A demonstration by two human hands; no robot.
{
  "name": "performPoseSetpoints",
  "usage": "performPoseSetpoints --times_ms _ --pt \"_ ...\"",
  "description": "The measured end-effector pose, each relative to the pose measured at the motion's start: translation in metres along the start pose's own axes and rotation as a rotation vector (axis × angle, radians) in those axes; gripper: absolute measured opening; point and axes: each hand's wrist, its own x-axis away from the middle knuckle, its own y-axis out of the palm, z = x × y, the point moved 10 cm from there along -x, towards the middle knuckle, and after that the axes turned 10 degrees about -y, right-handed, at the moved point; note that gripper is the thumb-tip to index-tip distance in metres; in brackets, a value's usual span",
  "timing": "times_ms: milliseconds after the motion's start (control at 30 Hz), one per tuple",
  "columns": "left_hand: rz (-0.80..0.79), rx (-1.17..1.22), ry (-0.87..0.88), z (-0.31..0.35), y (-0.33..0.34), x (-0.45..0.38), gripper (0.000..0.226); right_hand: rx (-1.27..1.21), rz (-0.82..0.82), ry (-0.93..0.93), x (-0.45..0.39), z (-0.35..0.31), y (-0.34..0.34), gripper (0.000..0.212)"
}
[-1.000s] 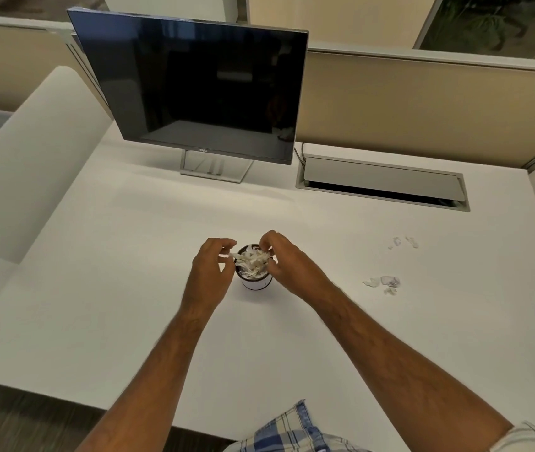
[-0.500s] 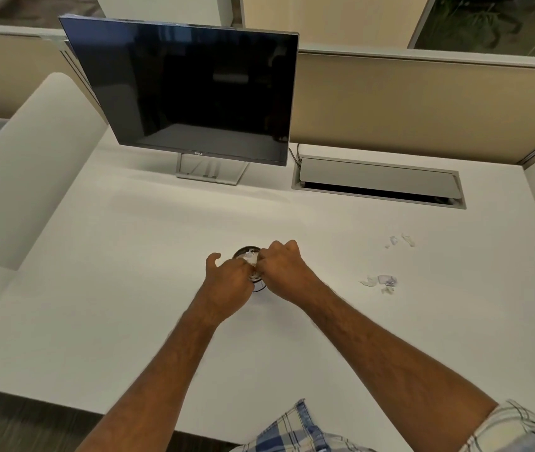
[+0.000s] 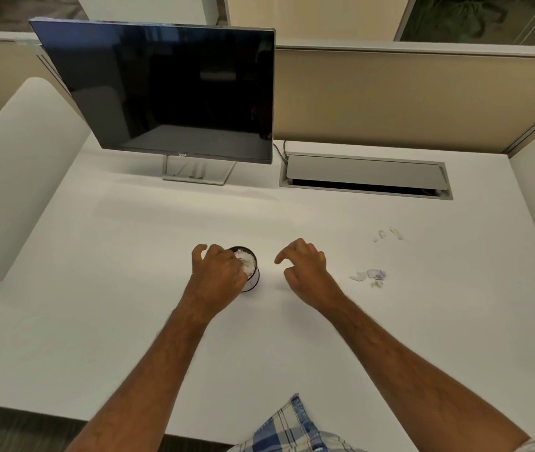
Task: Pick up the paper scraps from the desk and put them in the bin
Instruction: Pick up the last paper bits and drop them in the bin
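White and wide, the worktop sits in an office booth with tan walls behind it. At the back stands a dark monitor, and next to it is a grey cable box set into the top. In the middle is a small round bin, full of white paper. The left hand is over the bin, with its fingers curled down onto the paper inside; I cannot tell if it holds any. The right hand floats just right of the bin, fingers loosely bent, holding nothing. More paper scraps lie on the worktop to the right of that hand. A few tiny bits lie farther back. A checked shirt shows at the bottom.
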Motion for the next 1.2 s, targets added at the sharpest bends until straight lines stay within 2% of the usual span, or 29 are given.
performPoseSetpoints --times_ms 167,233,333,467,600,800,1000,1200 --pt "0.149 0.059 -0.006 0.010 -0.020 0.003 0.018 -0.111 0.096 0.166 0.031 0.061 -0.020 0.033" --pt "0.214 0.118 0.037 0.029 -0.031 0.006 0.015 -0.155 0.135 0.220 0.044 0.085 -0.029 0.029" --pt "0.229 0.217 0.138 0.071 -0.041 0.010 0.011 -0.178 0.169 0.285 0.066 0.118 -0.044 0.027" --pt "0.082 0.383 0.218 0.123 -0.029 0.011 0.009 -0.159 0.196 0.366 0.094 0.157 -0.062 0.026" --pt "-0.151 0.528 0.174 0.164 0.012 0.006 0.016 -0.106 0.166 0.406 0.115 0.188 -0.072 0.035" --pt "-0.386 0.659 0.077 0.213 0.067 -0.012 0.029 -0.124 0.031 0.361 0.120 0.202 -0.068 0.047" --pt "-0.512 0.559 0.094 0.252 0.102 -0.025 0.043 -0.121 -0.004 0.356 0.119 0.209 -0.066 0.029" --pt "-0.513 0.508 0.112 0.280 0.117 -0.032 0.038 -0.104 -0.031 0.444 0.118 0.228 -0.062 0.015"
